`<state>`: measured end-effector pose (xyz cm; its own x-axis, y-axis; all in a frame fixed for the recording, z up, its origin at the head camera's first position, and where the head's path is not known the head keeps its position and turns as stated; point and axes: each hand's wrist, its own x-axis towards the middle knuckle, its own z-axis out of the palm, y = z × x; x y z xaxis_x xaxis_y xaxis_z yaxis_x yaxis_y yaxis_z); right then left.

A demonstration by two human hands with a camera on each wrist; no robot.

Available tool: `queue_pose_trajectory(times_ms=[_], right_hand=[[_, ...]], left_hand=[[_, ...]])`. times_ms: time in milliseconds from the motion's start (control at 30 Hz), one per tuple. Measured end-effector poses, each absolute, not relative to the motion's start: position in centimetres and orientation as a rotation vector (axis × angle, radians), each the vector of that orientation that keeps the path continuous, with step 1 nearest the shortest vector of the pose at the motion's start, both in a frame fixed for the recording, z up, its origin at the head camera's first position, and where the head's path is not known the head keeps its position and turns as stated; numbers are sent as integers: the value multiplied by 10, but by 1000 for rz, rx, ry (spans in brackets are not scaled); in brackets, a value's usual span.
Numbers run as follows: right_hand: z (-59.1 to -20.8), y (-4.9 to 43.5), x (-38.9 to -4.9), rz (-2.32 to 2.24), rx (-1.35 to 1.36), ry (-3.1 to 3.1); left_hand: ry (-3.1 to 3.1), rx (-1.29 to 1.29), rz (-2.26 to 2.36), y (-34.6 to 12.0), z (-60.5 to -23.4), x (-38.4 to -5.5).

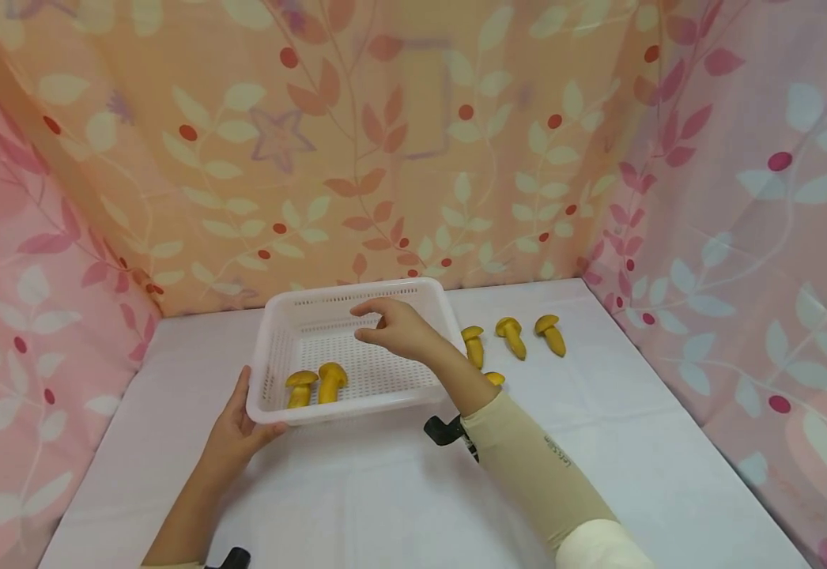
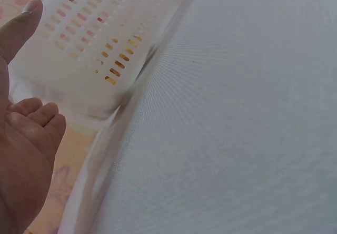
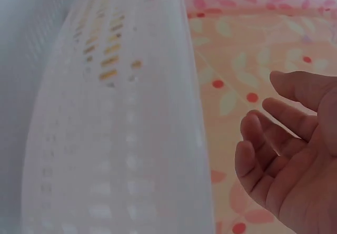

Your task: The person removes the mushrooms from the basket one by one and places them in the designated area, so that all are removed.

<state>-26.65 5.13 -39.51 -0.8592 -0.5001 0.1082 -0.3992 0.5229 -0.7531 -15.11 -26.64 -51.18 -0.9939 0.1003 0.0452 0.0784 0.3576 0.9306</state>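
Note:
A white perforated plastic basket [image 1: 356,407] stands on the table, two yellow mushrooms [image 1: 331,383] lying in its front left part. At the basket's front left corner, my left hand [image 1: 232,435] holds it, thumb along the front edge and fingers at the left side. The left wrist view shows that hand [image 2: 26,155] beside the holed wall [image 2: 79,49]. Above the basket's right half is my right hand [image 1: 402,332], fingers loosely bent, nothing between them. In the right wrist view the same hand [image 3: 289,155] appears past the basket's rim [image 3: 197,139].
More yellow mushrooms lie on the white-covered table [image 1: 356,498] right of the basket, including one at the far right [image 1: 550,335]. Another mushroom [image 1: 495,378] is partly hidden by the right forearm. Patterned curtains [image 1: 385,158] enclose the table at the back and both sides.

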Motion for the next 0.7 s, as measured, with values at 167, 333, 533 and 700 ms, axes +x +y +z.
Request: queue_pose_trajectory(times_ms=[167, 333, 533, 700], right_hand=[[-410, 24, -276, -1302, -774, 2596], [-423, 5, -285, -1288, -740, 2589], [-436, -8, -292, -1228, -725, 2572], [-448, -11, -294, -1157, -670, 2539]], left_hand=[[2561, 163, 1771, -265, -510, -150], [2559, 173, 1783, -266, -511, -150], [2563, 207, 1796, -267, -512, -150], [2546, 215, 1815, -267, -512, -150]])
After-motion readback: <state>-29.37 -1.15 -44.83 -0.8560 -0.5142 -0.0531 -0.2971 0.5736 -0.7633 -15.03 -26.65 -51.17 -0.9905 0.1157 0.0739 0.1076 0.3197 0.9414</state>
